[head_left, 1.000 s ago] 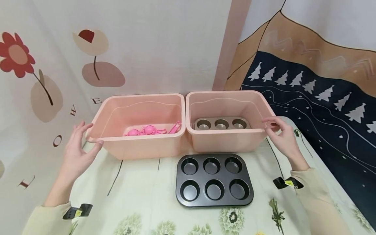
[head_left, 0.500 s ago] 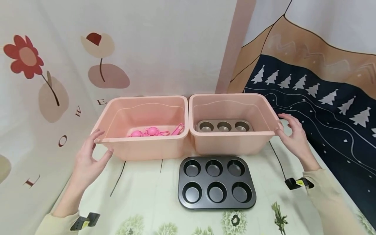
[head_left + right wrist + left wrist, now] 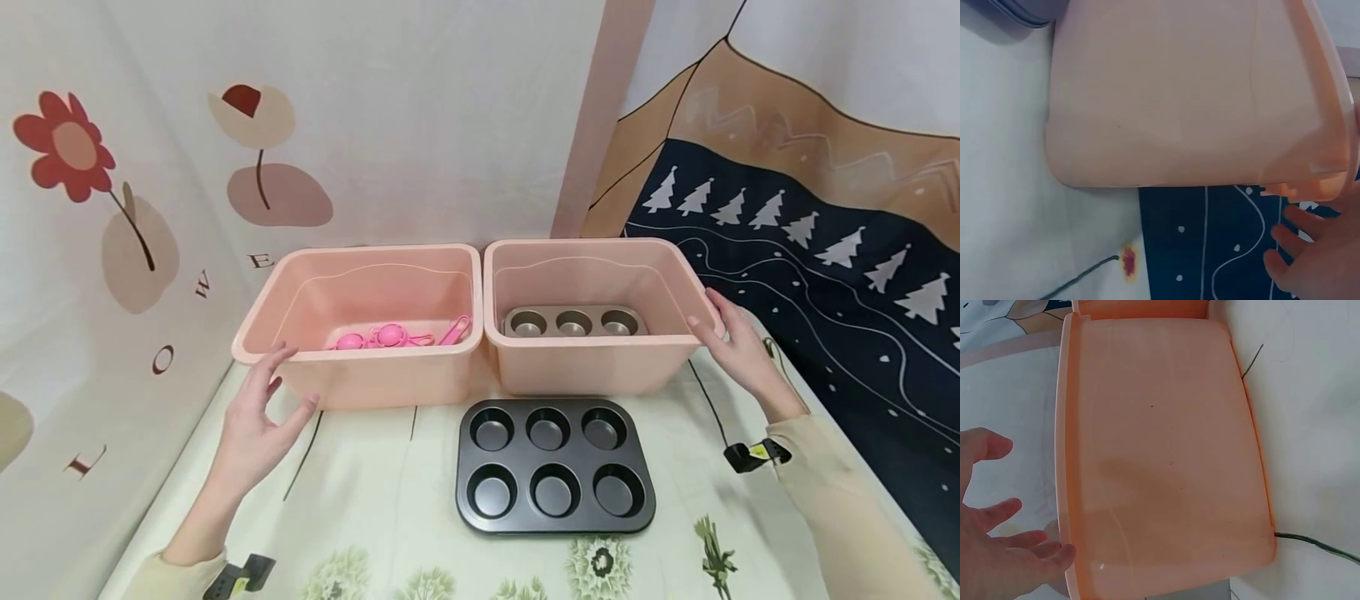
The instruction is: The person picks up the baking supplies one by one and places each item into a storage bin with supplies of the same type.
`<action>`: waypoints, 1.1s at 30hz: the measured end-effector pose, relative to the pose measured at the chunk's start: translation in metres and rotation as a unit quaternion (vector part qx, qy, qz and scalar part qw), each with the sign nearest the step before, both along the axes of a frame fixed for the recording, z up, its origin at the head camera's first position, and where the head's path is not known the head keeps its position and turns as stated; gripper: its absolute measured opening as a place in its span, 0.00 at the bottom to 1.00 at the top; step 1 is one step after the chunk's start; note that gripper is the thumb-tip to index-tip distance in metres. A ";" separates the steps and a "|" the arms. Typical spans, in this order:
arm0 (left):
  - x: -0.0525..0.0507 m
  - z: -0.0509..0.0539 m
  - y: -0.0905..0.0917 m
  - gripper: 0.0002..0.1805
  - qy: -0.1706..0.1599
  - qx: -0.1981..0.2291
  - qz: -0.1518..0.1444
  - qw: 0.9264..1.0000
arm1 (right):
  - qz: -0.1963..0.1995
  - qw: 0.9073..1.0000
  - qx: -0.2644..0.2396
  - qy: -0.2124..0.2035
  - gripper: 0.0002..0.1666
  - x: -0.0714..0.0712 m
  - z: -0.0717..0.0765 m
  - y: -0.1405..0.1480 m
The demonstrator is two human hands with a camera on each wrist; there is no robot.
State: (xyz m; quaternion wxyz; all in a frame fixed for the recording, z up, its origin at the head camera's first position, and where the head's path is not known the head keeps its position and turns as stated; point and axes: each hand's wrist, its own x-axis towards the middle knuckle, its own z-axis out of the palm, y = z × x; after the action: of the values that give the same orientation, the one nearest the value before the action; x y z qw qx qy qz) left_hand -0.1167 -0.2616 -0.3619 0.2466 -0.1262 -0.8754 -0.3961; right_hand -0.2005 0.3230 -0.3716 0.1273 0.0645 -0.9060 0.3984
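Two pink bins stand side by side. The left bin (image 3: 375, 379) holds several bright pink utensils (image 3: 391, 335); inside the right bin (image 3: 592, 365) lies a grey-brown muffin tin (image 3: 573, 322). My left hand (image 3: 258, 429) is at the left bin's front left corner, fingers spread and relaxed, holding nothing; in the left wrist view the hand (image 3: 1007, 550) is beside the rim (image 3: 1063, 487). My right hand (image 3: 738, 350) grips the right bin's outer rim, thumb inside. In the right wrist view its fingers (image 3: 1297, 234) are below the rim's corner.
A black six-cup muffin tin (image 3: 556, 467) lies in front of the bins on the flowered tablecloth (image 3: 360, 500). Behind hangs a printed curtain (image 3: 435, 125), with dark blue tree-patterned cloth (image 3: 847, 275) at the right.
My left hand has moved from the left bin's outer end rightward to its front corner. My right hand has closed on the right bin's rim. The bins keep their places beside each other.
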 end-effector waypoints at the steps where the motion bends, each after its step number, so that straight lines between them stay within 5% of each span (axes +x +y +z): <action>1: 0.000 0.000 0.001 0.36 0.000 0.003 -0.001 1.000 | 0.007 1.000 -0.009 -0.013 0.42 0.000 -0.001 0.000; 9: 0.001 0.003 0.009 0.40 0.015 0.037 -0.052 0.998 | 0.051 0.997 -0.046 -0.044 0.44 0.000 -0.001 0.002; 23: 0.007 0.004 0.031 0.43 0.023 0.021 -0.111 0.993 | 0.065 0.995 -0.054 -0.059 0.47 0.002 0.000 0.002; 33: 0.006 -0.010 0.047 0.41 0.027 0.017 -0.149 0.988 | 0.059 0.995 -0.055 -0.053 0.45 -0.002 -0.008 0.008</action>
State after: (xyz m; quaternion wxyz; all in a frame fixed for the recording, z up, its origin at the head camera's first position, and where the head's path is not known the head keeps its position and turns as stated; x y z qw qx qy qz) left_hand -0.1112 -0.2145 -0.3716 0.2101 -0.2617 -0.8328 -0.4402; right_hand -0.2024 0.3310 -0.3797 0.0583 0.0895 -0.8827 0.4576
